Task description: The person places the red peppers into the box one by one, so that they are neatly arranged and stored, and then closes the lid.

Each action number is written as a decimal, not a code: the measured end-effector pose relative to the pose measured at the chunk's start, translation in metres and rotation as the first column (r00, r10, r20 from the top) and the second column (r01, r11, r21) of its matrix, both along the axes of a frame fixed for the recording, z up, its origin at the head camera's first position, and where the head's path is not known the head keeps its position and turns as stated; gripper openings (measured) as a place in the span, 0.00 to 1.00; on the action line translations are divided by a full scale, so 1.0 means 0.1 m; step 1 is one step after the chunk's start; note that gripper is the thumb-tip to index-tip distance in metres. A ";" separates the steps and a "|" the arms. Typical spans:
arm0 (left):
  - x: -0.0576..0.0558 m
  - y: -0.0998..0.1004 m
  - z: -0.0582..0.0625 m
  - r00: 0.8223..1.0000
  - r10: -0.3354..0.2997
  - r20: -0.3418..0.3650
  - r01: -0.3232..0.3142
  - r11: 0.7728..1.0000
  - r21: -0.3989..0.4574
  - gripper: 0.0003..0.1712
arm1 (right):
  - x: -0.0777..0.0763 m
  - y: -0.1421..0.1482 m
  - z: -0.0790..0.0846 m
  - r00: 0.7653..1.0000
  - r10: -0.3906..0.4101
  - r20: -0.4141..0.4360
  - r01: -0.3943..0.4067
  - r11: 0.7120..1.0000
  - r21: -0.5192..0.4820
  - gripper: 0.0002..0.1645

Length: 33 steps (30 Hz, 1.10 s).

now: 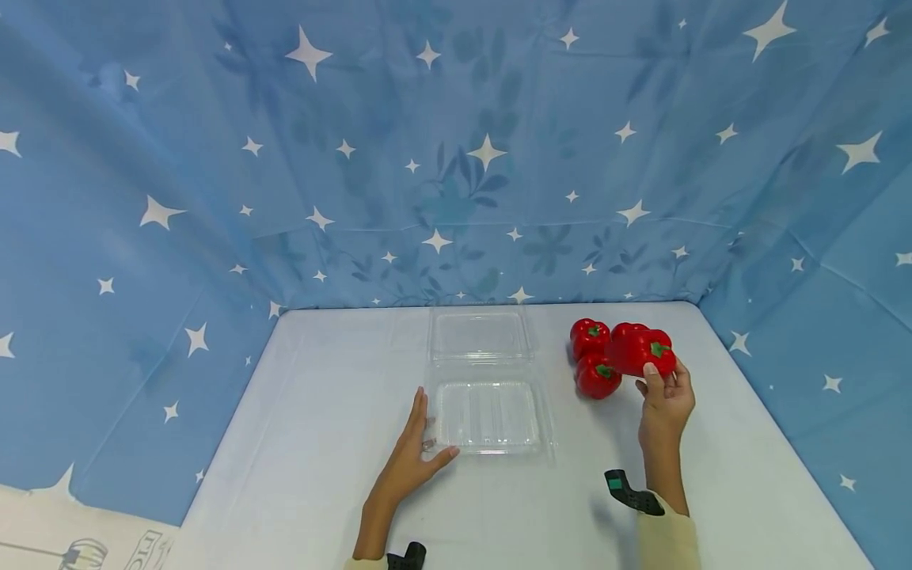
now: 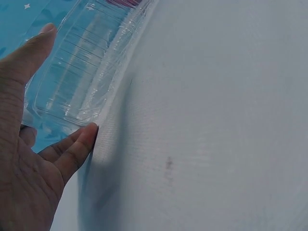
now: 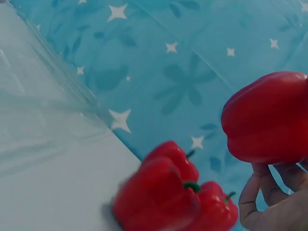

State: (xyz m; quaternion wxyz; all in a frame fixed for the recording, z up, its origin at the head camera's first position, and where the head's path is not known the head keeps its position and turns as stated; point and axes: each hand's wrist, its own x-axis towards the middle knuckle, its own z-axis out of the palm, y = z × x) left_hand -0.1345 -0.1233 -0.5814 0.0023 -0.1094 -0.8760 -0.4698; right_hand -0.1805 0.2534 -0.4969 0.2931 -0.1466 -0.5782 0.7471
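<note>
White table (image 1: 321,459); container (image 1: 488,416) between hands (image 1: 408,469) (image 1: 667,409), pepper (image 1: 641,351) in right.

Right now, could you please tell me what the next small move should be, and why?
I would probably have the right hand carry its red pepper left, to above the clear box: the pepper is in its grip, the box lies open with no pepper in it, and the left hand is at the box's near left corner, where it could steady it.
</note>
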 end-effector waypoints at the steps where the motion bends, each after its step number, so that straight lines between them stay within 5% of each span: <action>1: 0.00 0.00 0.00 1.000 0.001 0.000 -0.001 1.000 -0.001 0.63 | 0.00 -0.05 0.01 1.000 0.019 0.000 -0.019 1.000 0.010 0.33; 9: -0.01 -0.01 0.03 1.000 0.001 0.013 -0.002 1.000 0.027 0.63 | -0.07 -0.43 0.01 0.967 0.246 0.068 -0.248 0.968 0.038 0.37; 16: 0.00 0.00 0.03 1.000 -0.004 0.004 0.004 1.000 0.022 0.63 | -0.14 -0.76 -0.11 0.866 0.482 0.133 -0.491 0.870 0.040 0.40; 21: 0.03 0.01 0.03 1.000 -0.005 0.006 0.005 1.000 0.015 0.63 | -0.18 -0.93 -0.24 0.843 0.493 0.216 -0.533 0.820 0.208 0.40; 25: 0.04 0.01 0.02 1.000 -0.005 0.019 0.004 1.000 0.028 0.63 | -0.19 -1.06 -0.32 0.834 0.478 0.277 -0.552 0.723 0.415 0.41; 33: 0.03 0.01 0.04 1.000 0.008 0.018 -0.008 1.000 0.019 0.62 | -0.18 -1.32 -0.34 0.771 0.447 0.454 -0.630 0.431 0.645 0.47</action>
